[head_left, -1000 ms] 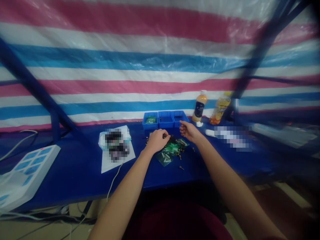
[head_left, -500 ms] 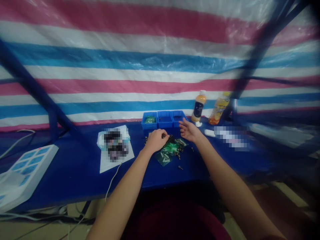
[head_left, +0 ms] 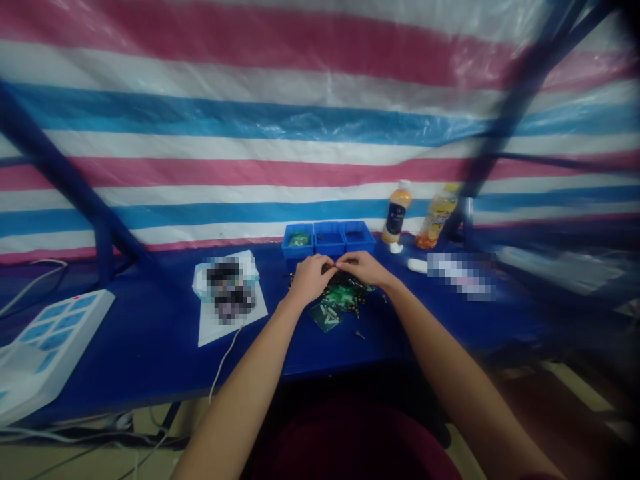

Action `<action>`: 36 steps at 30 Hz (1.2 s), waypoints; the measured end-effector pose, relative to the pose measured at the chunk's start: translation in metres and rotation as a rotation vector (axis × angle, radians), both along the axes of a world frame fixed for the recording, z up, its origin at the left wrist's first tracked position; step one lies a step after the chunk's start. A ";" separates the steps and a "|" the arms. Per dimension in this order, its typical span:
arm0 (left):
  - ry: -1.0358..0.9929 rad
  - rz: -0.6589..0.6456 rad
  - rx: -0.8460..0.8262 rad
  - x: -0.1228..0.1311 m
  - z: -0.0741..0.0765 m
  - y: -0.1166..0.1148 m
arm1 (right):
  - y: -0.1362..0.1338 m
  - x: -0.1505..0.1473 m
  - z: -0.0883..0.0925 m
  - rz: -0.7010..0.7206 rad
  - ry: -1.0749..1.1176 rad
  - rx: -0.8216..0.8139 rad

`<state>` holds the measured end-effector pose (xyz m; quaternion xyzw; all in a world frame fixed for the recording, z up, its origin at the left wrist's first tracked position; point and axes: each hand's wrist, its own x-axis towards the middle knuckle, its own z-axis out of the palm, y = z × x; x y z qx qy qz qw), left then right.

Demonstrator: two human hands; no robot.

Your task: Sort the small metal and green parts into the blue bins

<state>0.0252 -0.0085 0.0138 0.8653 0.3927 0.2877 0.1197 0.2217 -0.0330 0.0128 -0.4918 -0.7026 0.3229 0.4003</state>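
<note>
My left hand (head_left: 311,279) and my right hand (head_left: 367,268) meet fingertip to fingertip above a heap of small metal fittings (head_left: 356,305). Both are closed in a pinch, and whatever lies between the fingers is too small to make out. Green plastic packets (head_left: 341,295) lie within the heap, partly covered by the hands. At its near edge is a clear bag with small white pieces (head_left: 327,315). One loose screw-like part (head_left: 360,335) rests nearer to me on the blue table (head_left: 320,353).
Behind my hands stand three blue bins; the left bin (head_left: 299,252) holds green packets, the middle bin (head_left: 329,248) a few tiny parts. Two drink bottles (head_left: 396,213) are at the back right. A paper sheet (head_left: 210,328) and white power strip (head_left: 75,340) lie left.
My right hand has moved left and down from beside the right bin, closing its fingers against the left hand's fingertips. The left hand stays almost in place.
</note>
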 end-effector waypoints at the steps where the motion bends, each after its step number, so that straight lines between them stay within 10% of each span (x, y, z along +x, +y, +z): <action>1: 0.002 0.002 0.003 0.000 0.000 0.000 | 0.000 -0.001 0.000 -0.003 -0.025 0.010; 10: -0.025 0.002 0.016 0.001 0.000 0.000 | 0.001 0.000 -0.004 -0.047 -0.056 0.015; 30: -0.178 0.180 0.020 -0.001 -0.007 0.009 | -0.011 0.009 0.012 0.184 0.803 -0.323; 36: -0.184 0.162 0.009 -0.002 -0.007 0.008 | 0.001 0.015 0.006 -0.073 0.661 -0.525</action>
